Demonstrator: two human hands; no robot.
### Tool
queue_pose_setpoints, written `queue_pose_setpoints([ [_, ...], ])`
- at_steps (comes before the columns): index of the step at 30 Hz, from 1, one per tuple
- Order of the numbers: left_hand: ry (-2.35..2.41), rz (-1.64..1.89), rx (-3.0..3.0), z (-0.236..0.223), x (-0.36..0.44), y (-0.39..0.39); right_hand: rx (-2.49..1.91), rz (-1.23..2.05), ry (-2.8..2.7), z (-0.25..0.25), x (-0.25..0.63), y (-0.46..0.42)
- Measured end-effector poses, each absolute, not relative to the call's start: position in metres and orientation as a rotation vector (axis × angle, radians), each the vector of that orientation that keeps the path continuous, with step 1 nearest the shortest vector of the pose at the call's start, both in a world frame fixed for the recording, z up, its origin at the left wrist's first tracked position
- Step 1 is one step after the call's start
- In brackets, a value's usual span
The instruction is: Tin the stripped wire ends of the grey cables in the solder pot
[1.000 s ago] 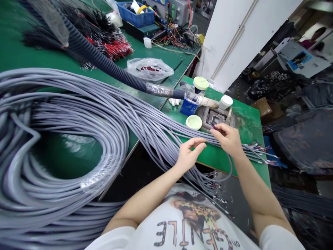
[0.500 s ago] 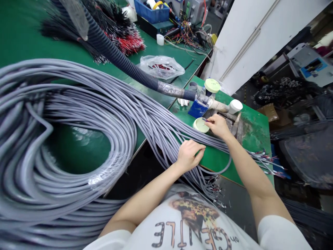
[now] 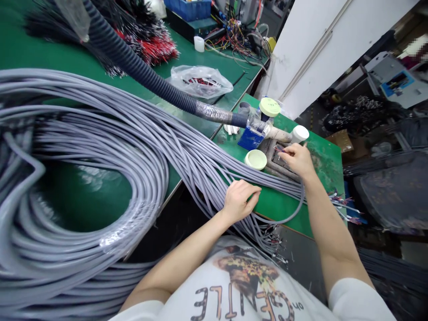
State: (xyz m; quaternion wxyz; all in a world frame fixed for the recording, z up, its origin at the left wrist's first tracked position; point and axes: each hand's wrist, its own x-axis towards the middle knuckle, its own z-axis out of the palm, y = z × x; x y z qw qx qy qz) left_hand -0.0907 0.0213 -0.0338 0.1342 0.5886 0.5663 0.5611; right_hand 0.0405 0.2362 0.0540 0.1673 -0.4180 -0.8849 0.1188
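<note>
Grey cables point(image 3: 187, 151) are pressed under the flat left hand point(image 3: 240, 200); wire ends point(image 3: 280, 150) pinched by the right hand point(image 3: 297, 160) could be tugged loose by the cables' weight.

The grey cables point(image 3: 110, 133) have smooth, matt plastic sheaths. The dark corrugated plastic conduit point(image 3: 150, 84) has a soft sheen, and the tape point(image 3: 214, 110) around it is shiny. The clear plastic bag point(image 3: 200, 81) looks thin and glossy; the green bench top point(image 3: 281, 205) looks smooth.

Black corrugated conduit point(image 3: 133, 63), green workbench point(image 3: 20, 49), clear plastic bag point(image 3: 200, 81), blue plastic bin point(image 3: 187, 6), red-and-black wire bundles point(image 3: 157, 50)
</note>
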Motion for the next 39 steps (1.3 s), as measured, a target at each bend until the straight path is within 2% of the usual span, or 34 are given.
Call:
queue_pose_setpoints([
  [8, 1.660, 1.652, 1.757, -0.035, -0.091, 0.022, -1.587, 0.059, -2.434, 0.032, 0.096, 0.275],
  [25, 1.682, 1.682, 1.793, -0.037, -0.090, 0.022, -1.716, 0.063, -2.468, 0.005, 0.096, 0.286],
  [32, 1.679, 1.684, 1.779, -0.036, -0.090, 0.023, -1.628, 0.112, -2.453, 0.026, 0.095, 0.274],
  [34, 1.673, 1.689, 1.762, -0.036, -0.091, 0.023, -1.553, 0.262, -2.425, 0.039, 0.097, 0.257],
  [39, 1.567, 1.749, 1.572, -0.028, -0.089, 0.024, -1.341, 1.058, -2.125, 0.071, 0.098, 0.177],
])
